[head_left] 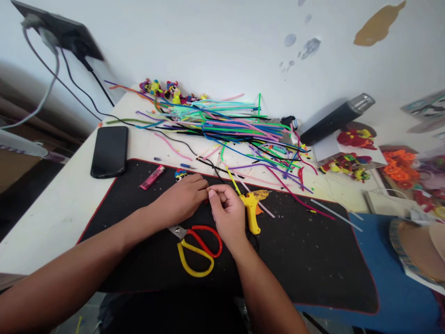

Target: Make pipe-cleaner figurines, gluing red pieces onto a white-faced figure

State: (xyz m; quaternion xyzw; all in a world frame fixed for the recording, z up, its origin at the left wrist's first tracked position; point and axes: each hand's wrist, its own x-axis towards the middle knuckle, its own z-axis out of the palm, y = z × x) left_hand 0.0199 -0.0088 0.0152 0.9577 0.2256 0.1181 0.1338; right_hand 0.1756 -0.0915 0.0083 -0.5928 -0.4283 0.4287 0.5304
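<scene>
My left hand [184, 197] and my right hand [227, 211] meet over the black mat [302, 260], fingertips together. Both are closed in a pinch around something tiny, a hint of orange-red, mostly hidden by the fingers. Just below them lie scissors [200, 250] with one red and one yellow handle, the blades partly under my left hand. To the right of my right hand rests a yellow glue gun [251, 208]. Behind my left hand sits a small colourful figure [180, 174], with a pink lighter [152, 177] to its left.
A heap of coloured pipe cleaners [229, 123] spreads along the wall. At the left lies a black phone [109, 152]; a dark thermos [335, 119] leans at the right near several pipe-cleaner figures [347, 166]. A cable [167, 134] crosses the table. Glue sticks [335, 214] lie on the mat's right side.
</scene>
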